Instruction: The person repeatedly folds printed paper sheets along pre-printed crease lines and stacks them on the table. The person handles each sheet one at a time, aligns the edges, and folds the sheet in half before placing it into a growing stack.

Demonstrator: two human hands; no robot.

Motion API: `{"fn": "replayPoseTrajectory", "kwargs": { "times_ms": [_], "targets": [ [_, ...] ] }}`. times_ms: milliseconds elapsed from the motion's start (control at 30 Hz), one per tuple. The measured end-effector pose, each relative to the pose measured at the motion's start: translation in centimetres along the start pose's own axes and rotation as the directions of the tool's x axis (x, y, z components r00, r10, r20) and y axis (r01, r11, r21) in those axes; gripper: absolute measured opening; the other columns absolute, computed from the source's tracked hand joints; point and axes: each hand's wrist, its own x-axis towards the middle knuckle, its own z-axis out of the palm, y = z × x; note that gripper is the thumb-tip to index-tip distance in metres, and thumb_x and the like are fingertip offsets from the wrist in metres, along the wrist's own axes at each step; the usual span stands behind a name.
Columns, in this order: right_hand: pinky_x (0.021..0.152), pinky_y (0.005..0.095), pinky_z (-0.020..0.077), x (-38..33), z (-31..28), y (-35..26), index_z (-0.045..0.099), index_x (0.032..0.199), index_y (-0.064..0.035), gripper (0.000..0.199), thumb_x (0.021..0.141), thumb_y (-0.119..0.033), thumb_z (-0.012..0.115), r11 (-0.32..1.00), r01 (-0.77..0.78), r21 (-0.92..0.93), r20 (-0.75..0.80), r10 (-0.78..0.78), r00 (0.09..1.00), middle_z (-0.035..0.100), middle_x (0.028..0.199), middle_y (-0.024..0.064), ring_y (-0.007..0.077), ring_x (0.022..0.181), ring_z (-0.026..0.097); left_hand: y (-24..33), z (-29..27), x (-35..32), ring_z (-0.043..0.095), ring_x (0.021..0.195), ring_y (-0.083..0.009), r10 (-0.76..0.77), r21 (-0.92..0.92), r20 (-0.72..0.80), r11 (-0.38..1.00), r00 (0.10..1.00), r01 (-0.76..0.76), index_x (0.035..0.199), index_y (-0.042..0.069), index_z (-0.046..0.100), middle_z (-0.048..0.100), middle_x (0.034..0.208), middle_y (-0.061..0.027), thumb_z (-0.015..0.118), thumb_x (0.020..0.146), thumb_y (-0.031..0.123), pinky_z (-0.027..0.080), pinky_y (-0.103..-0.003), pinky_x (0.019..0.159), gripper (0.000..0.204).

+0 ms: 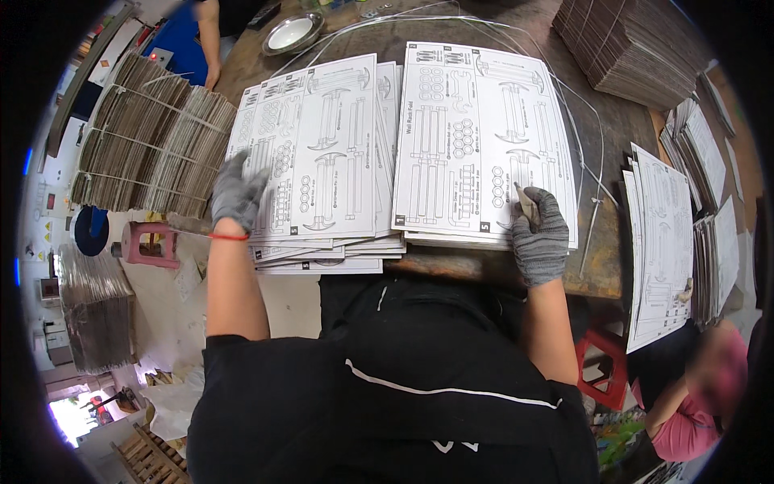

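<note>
Premises: a workshop. Evidence noted: a worn, stained counter carrying stacked printed sheets and a thick bundle of flat brown sheets; a strapped bundle to the left; a low red plastic stool; slatted wooden piece, pallet-like, at lower left.

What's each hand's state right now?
Left hand: blurred, at the left paper stack's edge; grip can't be told.
Right hand: curled at a small pale item; can't tell if held.
</note>
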Motion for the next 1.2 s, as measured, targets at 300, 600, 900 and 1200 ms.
{"fn": "replayPoseTrajectory", "kwargs": {
  "times_ms": [300,600,900,1200],
  "targets": [
    [0.082,0.0334,0.0539,0.2,0.4,-1.1,0.062,0.11,0.0037,0.029,0.083,-0.008,0.066,0.998,0.001,-0.062,-0.005,-0.002,1.0,0.069,0.099,0.0183,0.0255,0.089,0.069,27.1,5.8,3.8,0.04,0.137,-0.0315,0.781,-0.263,-0.019,0.599,0.625,-0.756,0.138,0.016,0.051,0.047,0.145,-0.0122,0.059,0.09,0.053,0.033,-0.04,0.114,0.062],
    [0.08,0.0328,0.0535,-0.3,1.2,-2.1,0.064,0.108,0.0029,0.026,0.086,-0.01,0.068,0.994,-0.023,-0.104,-0.016,0.021,1.0,0.069,0.093,0.0171,0.0257,0.083,0.068,32.6,11.8,4.4,0.018,0.149,-0.0273,0.674,0.011,0.264,0.713,0.69,-0.701,0.154,0.023,0.027,0.023,0.161,-0.0087,0.034,0.093,0.069,0.009,-0.044,0.122,0.077],
    [0.074,0.0383,0.054,2.8,5.4,-4.5,0.066,0.102,-0.0033,0.018,0.088,-0.015,0.066,0.986,-0.013,-0.164,0.139,0.036,0.99,0.069,0.09,0.0177,0.0323,0.08,0.068,32.1,11.1,4.3,0.023,0.147,-0.0251,0.681,0.009,0.237,0.712,0.693,-0.702,0.152,0.025,0.031,0.026,0.16,-0.0072,0.036,0.093,0.067,0.011,-0.046,0.121,0.073],
    [0.068,0.0445,0.053,3.2,5.5,-6.4,0.061,0.101,-0.0044,0.019,0.09,-0.02,0.061,0.855,0.092,-0.51,0.227,0.031,0.973,0.067,0.081,0.0187,0.0373,0.076,0.067,32.2,9.8,5.2,0.026,0.146,-0.0304,0.72,-0.172,0.295,0.686,0.628,-0.707,0.15,0.014,0.036,0.03,0.157,-0.0159,0.042,0.092,0.06,0.016,-0.047,0.119,0.075]
  ]
}}
